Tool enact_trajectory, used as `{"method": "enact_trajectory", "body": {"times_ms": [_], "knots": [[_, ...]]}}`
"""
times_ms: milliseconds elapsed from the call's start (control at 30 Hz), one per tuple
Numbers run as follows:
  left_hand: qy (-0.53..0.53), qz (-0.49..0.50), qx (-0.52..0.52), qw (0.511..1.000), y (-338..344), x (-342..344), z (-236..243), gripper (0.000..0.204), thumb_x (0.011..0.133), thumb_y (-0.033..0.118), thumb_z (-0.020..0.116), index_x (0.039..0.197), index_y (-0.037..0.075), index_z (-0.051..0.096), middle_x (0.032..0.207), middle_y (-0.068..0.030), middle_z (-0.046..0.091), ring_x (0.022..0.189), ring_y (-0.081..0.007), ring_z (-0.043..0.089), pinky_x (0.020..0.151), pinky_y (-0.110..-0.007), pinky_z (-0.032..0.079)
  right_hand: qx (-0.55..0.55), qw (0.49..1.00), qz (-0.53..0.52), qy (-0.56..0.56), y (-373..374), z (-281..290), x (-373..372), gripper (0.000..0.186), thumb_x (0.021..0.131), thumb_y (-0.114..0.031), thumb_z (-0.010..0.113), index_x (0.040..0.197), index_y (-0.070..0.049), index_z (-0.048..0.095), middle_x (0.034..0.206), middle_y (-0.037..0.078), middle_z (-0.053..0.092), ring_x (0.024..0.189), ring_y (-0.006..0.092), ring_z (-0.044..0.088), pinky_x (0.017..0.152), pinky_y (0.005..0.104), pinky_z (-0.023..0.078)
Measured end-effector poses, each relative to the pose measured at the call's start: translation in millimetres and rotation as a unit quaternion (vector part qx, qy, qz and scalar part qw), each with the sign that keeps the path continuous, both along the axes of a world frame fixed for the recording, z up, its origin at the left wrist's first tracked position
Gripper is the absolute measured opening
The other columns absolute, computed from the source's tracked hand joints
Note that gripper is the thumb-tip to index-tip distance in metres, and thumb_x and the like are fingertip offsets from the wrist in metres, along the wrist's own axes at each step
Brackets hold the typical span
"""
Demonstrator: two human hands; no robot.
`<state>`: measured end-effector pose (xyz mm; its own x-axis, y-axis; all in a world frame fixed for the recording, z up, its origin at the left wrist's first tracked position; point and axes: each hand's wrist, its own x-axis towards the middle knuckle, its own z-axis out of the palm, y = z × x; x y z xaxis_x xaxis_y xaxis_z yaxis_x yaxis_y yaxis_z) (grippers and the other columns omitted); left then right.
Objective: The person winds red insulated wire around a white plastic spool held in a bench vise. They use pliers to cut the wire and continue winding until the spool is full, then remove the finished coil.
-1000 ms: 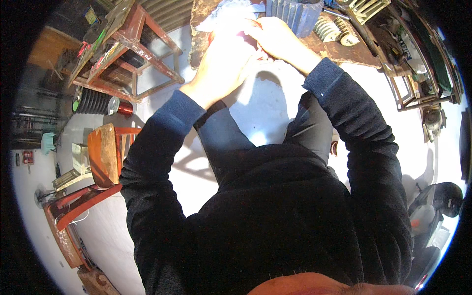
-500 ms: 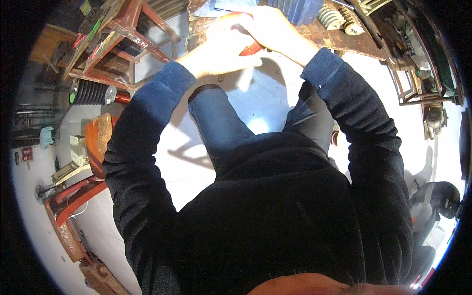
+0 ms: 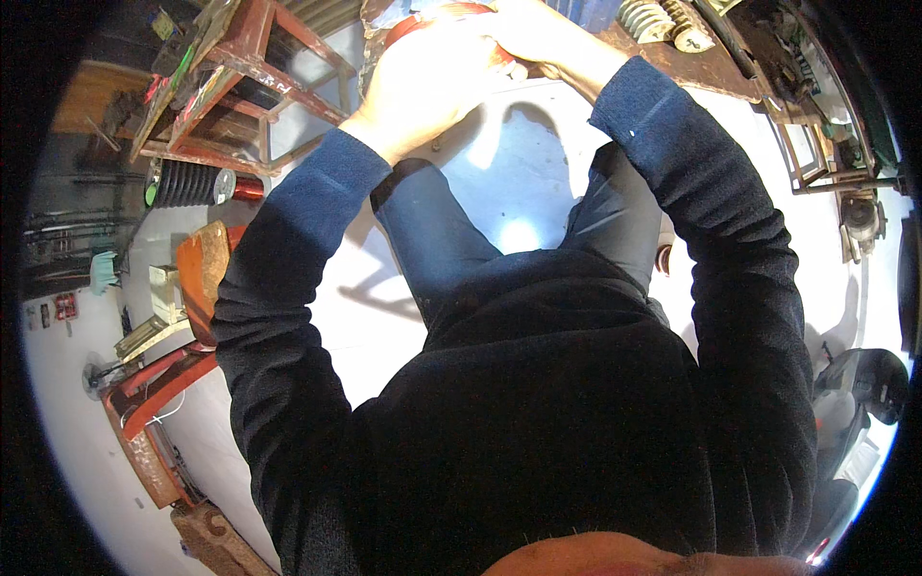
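Observation:
At the table's near edge, both my hands are together around a red ring-shaped coil (image 3: 408, 27), which looks like wound wire. My left hand (image 3: 427, 86) is closed over its near side and hides much of it. My right hand (image 3: 538, 36) grips the coil's right side, with fingertips curled under it. Strong light washes out both hands, so single fingers are hard to make out. The brown wooden table (image 3: 663, 69) under them is cut off by the top of the view.
Ribbed pale pieces (image 3: 663, 24) lie on the table to the right, by a blue ridged object (image 3: 588, 13). A red-brown wooden stool (image 3: 259, 72) stands left. Below it are a black spool (image 3: 192, 184) and a red wire spool (image 3: 248, 188). An orange chair (image 3: 200, 278) stands farther left.
Both hands and the red coil have shifted up and slightly left in the view. My left hand has turned over the coil, and its fingers now cover more of the near side.

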<state>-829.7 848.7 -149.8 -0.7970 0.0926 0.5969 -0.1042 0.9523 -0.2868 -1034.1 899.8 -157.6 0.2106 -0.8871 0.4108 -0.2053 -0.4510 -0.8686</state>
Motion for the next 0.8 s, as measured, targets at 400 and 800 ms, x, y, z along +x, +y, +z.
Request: {"method": "enact_trajectory", "body": {"times_ms": [400, 800], "knots": [[-0.169, 0.047, 0.228, 0.958, -0.2, -4.5, 6.3, 0.039, 0.095, 0.034, 0.068, 0.124, 0.007, 0.067, 0.125, -0.0173, 0.064, 0.116, -0.0357, 0.059, 0.106, -0.05, 0.044, -0.152, 0.96, -0.176, 0.156, 24.5, 16.9, 12.2, 0.03, 0.102, -0.024, 0.059, 0.125, -0.007, 0.069, 0.109, 0.015, 0.072, 0.099, 0.0276, 0.07, 0.089, 0.0358, 0.057], [-0.128, 0.058, 0.04, 0.989, 16.5, -14.3, 13.0, 0.028, 0.093, 0.033, 0.07, 0.095, 0.006, 0.064, 0.094, -0.0128, 0.069, 0.09, -0.0337, 0.067, 0.083, -0.047, 0.052, 0.133, 0.964, -0.218, 0.08, 38.8, 27.9, 8.2, 0.037, 0.103, -0.034, 0.06, 0.108, 0.001, 0.072, 0.079, 0.014, 0.072, 0.068, 0.0212, 0.07, 0.063, 0.0342, 0.056]]}}
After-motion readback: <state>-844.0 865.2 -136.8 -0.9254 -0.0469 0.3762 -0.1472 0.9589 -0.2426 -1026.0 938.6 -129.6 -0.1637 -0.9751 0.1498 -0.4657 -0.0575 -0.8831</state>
